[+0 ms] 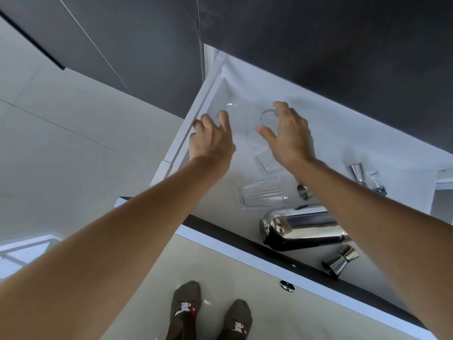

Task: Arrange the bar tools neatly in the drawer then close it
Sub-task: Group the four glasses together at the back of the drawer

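The white drawer (196, 123) is pulled out. My left hand (210, 141) hovers with fingers spread beside a clear glass (232, 112) near the drawer's left wall. My right hand (288, 136) has thumb and fingers around a second clear glass (266, 119) at the back of the drawer. Nearer lie a small clear glass (268, 164) and a ribbed glass (262, 196) on its side. A steel shaker (304, 229) lies toward the front, with a steel jigger (340, 260) in front of it. My right forearm partly hides a small steel cup (305, 191).
Another jigger (358, 173) and a small metal tool (377, 185) sit at the drawer's right side. Dark cabinet fronts (318, 45) rise behind the drawer. The drawer's dark front panel (245, 244) has a round knob (287, 286). My socked feet (210, 312) stand on the pale floor.
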`<state>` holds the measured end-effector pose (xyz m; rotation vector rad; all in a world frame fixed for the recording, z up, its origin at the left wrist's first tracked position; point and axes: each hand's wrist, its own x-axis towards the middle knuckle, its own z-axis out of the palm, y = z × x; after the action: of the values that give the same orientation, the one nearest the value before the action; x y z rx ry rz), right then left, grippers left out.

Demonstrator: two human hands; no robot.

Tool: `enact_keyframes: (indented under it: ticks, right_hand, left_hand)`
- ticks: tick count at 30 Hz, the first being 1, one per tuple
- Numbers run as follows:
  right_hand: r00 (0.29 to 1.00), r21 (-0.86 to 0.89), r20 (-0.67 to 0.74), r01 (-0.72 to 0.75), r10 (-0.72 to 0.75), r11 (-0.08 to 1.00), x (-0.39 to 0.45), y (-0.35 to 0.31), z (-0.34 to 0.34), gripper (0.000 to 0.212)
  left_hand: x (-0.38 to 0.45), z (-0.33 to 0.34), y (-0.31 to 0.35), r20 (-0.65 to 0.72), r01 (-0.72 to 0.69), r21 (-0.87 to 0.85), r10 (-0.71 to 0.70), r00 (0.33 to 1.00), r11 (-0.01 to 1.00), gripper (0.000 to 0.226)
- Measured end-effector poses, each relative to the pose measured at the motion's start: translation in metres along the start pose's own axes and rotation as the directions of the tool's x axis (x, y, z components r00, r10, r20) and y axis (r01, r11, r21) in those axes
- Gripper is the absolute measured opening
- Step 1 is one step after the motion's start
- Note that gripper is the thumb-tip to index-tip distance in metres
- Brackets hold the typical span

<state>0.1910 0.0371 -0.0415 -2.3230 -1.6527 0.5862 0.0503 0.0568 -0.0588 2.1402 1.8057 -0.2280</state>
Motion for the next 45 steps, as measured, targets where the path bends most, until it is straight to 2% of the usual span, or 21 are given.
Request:
enact_keyframes:
  ticks: [4,11,24,26,29,32,33,34,35,36,37,38,39,41,45]
  right_hand:
    - [0.993,0.151,-0.041,-0.104,0.112,0.983,0.016,0.003,-0.001,0.052]
    - [0.972,0.374,-0.101,-0.161,0.213,0.913,0.031,0.007,0.004,0.059]
    - [0.967,0.432,-0.087,-0.179,0.238,0.884,0.046,0.009,0.011,0.062]
    - [0.972,0.425,-0.087,-0.161,0.218,0.891,0.047,0.010,0.011,0.063]
    - [0.978,0.428,-0.112,-0.110,0.174,0.897,0.046,0.015,0.015,0.062]
    - [0.944,0.395,-0.321,0.065,0.072,0.916,0.033,0.023,0.023,0.050]
    - [0.924,0.346,-0.383,0.138,0.005,0.928,0.027,0.027,0.025,0.041]
    - [0.916,0.278,-0.392,0.205,-0.084,0.939,0.022,0.032,0.025,0.030]
    - [0.920,0.196,-0.344,0.264,-0.186,0.944,0.017,0.037,0.025,0.022]
    - [0.921,0.113,-0.255,0.330,-0.293,0.937,0.012,0.042,0.025,0.018]
    - [0.911,0.038,-0.151,0.393,-0.383,0.919,0.009,0.045,0.024,0.020]
    - [0.893,-0.023,-0.049,0.446,-0.447,0.895,0.008,0.046,0.024,0.026]
    - [0.878,-0.067,0.042,0.478,-0.476,0.876,0.008,0.046,0.023,0.031]
    - [0.864,-0.118,0.178,0.493,-0.470,0.862,0.010,0.042,0.018,0.038]
    - [0.828,-0.175,0.379,0.502,-0.413,0.847,0.017,0.039,0.010,0.052]
  left_hand:
    - [0.021,-0.009,0.015,-0.066,-0.060,0.094,0.066,0.996,0.994,0.057]
    - [0.055,-0.026,0.029,-0.084,-0.112,0.011,0.112,0.990,0.994,0.059]
    - [0.080,-0.035,0.034,-0.123,-0.219,0.038,0.222,0.967,0.975,0.056]
    - [0.078,-0.035,0.032,-0.137,-0.225,-0.007,0.222,0.965,0.974,0.059]
    - [0.073,-0.032,0.030,-0.148,-0.186,-0.174,0.162,0.976,0.967,0.067]
    - [0.056,-0.025,0.024,-0.272,-0.150,-0.251,0.079,0.959,0.956,0.065]
    - [0.048,-0.020,0.021,-0.324,-0.153,-0.286,0.055,0.945,0.946,0.059]
    - [0.039,-0.015,0.018,-0.317,-0.146,-0.324,0.038,0.948,0.935,0.055]
    - [0.029,-0.008,0.015,-0.228,-0.116,-0.356,0.034,0.973,0.927,0.052]
    - [0.018,-0.001,0.013,-0.057,-0.062,-0.365,0.044,0.997,0.929,0.051]
    - [0.009,0.008,0.011,0.141,-0.009,-0.348,0.062,0.988,0.937,0.054]
    - [0.002,0.017,0.009,0.307,0.017,-0.319,0.086,0.948,0.948,0.061]
    - [-0.004,0.026,0.007,0.409,0.009,-0.293,0.117,0.905,0.956,0.066]
    - [-0.009,0.036,0.005,0.473,-0.047,-0.293,0.187,0.861,0.955,0.074]
    - [-0.011,0.040,0.009,0.485,-0.112,-0.358,0.288,0.826,0.927,0.089]
